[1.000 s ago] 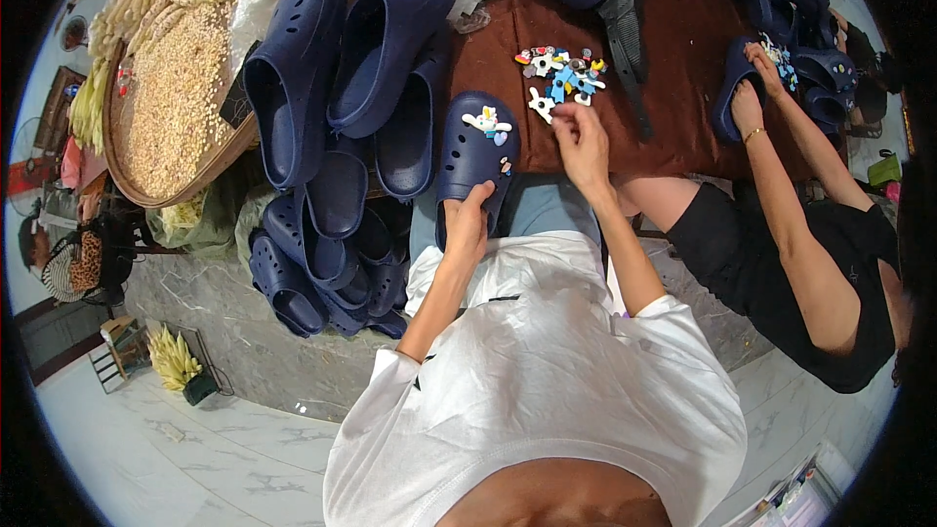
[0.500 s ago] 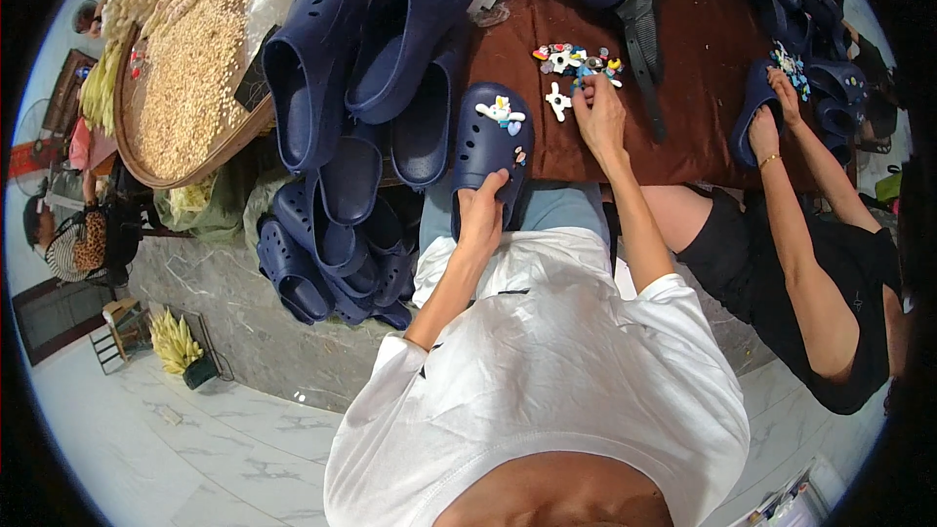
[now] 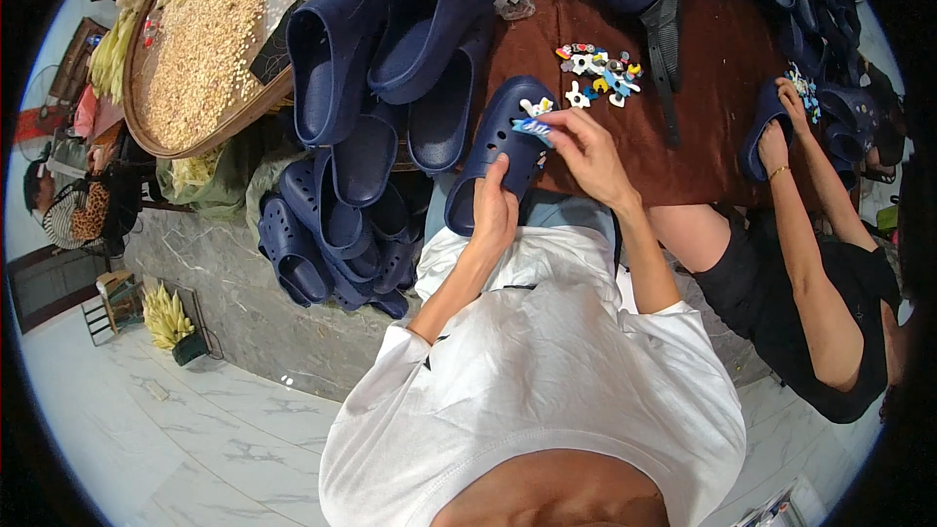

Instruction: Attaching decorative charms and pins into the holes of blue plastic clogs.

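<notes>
A navy clog was held at its heel end by the left hand, fingers wrapped around its rim, above the lap at the near edge of the brown-covered table. The right hand was pinched shut on a small blue-and-white charm, pressed to the clog's perforated upper beside a white charm already seated there. Farther off, a cluster of loose charms was noted on the cloth, a pile of navy clogs to the left, and another person's hands on a clog at the right.
</notes>
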Demonstrator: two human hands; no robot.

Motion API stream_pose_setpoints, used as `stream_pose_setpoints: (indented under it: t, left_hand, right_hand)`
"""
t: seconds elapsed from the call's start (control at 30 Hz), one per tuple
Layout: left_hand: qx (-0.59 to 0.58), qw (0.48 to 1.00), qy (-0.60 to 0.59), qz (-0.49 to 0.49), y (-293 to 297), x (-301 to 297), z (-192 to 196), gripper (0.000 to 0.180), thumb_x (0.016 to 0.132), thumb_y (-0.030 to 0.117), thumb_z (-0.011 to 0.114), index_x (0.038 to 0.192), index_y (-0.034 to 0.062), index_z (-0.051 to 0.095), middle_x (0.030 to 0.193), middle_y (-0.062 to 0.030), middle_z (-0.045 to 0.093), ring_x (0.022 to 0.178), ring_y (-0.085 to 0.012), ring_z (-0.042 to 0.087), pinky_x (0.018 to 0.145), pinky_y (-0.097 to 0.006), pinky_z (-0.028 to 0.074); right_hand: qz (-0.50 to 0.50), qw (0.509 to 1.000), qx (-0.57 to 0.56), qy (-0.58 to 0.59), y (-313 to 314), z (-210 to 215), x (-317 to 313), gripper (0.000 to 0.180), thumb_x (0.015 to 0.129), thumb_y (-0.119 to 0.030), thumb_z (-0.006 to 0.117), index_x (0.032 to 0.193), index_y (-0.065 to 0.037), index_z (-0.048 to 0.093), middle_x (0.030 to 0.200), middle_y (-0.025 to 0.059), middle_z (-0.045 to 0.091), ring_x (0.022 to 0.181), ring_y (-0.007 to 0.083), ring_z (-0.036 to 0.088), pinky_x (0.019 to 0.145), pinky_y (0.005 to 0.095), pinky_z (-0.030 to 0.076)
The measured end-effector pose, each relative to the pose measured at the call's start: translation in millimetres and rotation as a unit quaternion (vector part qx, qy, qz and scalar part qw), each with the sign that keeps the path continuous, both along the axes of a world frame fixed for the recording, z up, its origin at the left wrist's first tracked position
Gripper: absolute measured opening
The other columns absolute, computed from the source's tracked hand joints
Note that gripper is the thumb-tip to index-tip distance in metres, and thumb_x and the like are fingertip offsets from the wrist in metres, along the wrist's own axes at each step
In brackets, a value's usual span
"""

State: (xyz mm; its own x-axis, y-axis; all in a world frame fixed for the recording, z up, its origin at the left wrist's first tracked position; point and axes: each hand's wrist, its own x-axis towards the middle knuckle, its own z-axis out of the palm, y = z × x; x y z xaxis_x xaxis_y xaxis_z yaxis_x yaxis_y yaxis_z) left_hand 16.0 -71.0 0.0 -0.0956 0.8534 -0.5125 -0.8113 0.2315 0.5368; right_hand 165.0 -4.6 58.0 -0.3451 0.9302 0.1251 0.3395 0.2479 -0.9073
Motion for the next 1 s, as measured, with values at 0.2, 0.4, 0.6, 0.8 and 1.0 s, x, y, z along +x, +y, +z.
stream_pose_setpoints:
  t: [0.2,0.4,0.6,0.8,1.0]
  left_hand:
    - [0.003,1.000,0.026,-0.013,-6,3,18,0.036,0.094,0.019,0.056,0.122,-0.0024,0.051,0.117,-0.0106,0.061,0.107,-0.0183,0.060,0.094,-0.032,0.047]
    - [-0.004,0.999,0.036,-0.033,-7,-1,21,0.036,0.090,0.016,0.062,0.121,-0.0011,0.053,0.113,-0.0085,0.062,0.103,-0.0163,0.061,0.092,-0.031,0.048]
    - [-0.029,0.995,0.097,0.007,-3,6,16,0.035,0.090,0.020,0.069,0.117,0.0008,0.058,0.111,-0.0056,0.063,0.100,-0.0129,0.060,0.088,-0.028,0.048]
    - [-0.033,0.990,0.140,-0.001,-5,8,8,0.035,0.089,0.020,0.070,0.117,0.0008,0.059,0.110,-0.0052,0.063,0.098,-0.0126,0.060,0.087,-0.027,0.048]
    - [-0.062,0.988,0.144,0.012,-2,11,5,0.033,0.088,0.019,0.071,0.113,0.0010,0.060,0.108,-0.0052,0.064,0.096,-0.0126,0.062,0.083,-0.028,0.050]
  right_hand:
    - [0.034,0.999,0.005,-0.020,-1,6,-18,0.015,0.090,-0.009,0.059,0.101,-0.001,0.064,0.093,0.0128,0.062,0.085,0.0287,0.063,0.075,0.0356,0.049]
    - [0.012,0.995,0.042,-0.086,-4,6,-20,0.013,0.088,-0.009,0.063,0.098,-0.003,0.067,0.086,0.0124,0.060,0.081,0.0317,0.062,0.072,0.0385,0.050]
    - [0.020,0.993,0.065,-0.095,-8,3,-23,0.011,0.085,-0.008,0.065,0.095,-0.003,0.068,0.087,0.0123,0.061,0.081,0.0332,0.063,0.072,0.0399,0.050]
    - [0.016,0.993,0.049,-0.110,-10,3,-22,0.010,0.084,-0.008,0.066,0.091,-0.002,0.068,0.088,0.0133,0.062,0.082,0.0349,0.063,0.072,0.0419,0.050]
    - [0.020,0.987,0.069,-0.141,-14,-5,-24,0.009,0.085,-0.005,0.063,0.092,-0.001,0.068,0.087,0.0143,0.060,0.082,0.0354,0.062,0.073,0.0427,0.050]
